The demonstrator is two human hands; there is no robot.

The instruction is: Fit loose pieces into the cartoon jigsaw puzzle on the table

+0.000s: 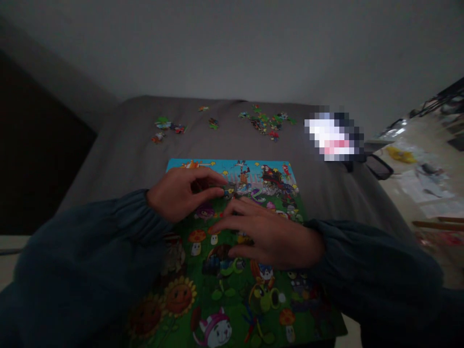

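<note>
A colourful cartoon jigsaw puzzle (181,270) lies flat on grey cloth, with sunflowers, mushrooms and a blue top strip in its picture. Over its upper part, my left hand (183,193) pinches a small puzzle piece (228,193) between thumb and fingers, right at the puzzle's surface. Just to the right, my right hand (263,229) rests palm down on the puzzle, its fingers spread and holding nothing. Its fingertips are close to the pinched piece. Both hands and sleeves cover parts of the picture.
Loose puzzle pieces lie beyond the puzzle, some at the left (166,126) and a larger cluster at the right (266,122). A bright pixelated screen (329,137) stands at the right beside dark-framed glasses (379,166). A wall (232,53) rises behind the cloth.
</note>
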